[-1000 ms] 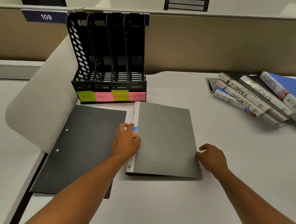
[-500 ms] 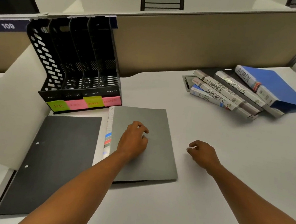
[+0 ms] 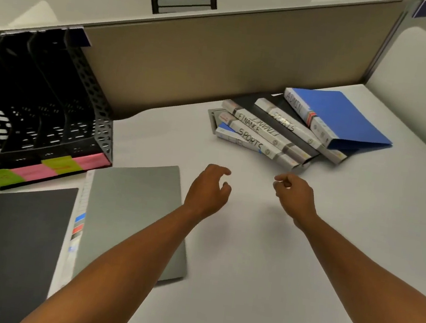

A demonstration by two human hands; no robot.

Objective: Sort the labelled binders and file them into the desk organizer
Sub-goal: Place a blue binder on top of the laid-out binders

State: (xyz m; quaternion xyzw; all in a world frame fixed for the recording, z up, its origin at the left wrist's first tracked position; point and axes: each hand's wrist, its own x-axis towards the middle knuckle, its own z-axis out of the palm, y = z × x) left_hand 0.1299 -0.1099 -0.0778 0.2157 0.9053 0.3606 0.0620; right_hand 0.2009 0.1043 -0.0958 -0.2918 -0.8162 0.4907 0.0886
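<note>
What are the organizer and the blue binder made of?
Organizer: likely black moulded plastic, matte, judging by the perforated slotted walls; coated metal mesh is possible. Blue binder: looks like smooth plastic-covered board, slight sheen, with a paper spine label reading ADMIN.

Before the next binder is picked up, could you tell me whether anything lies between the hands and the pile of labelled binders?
Nothing visible does: bare desk separates the left hand and right hand from the binder pile.
</note>
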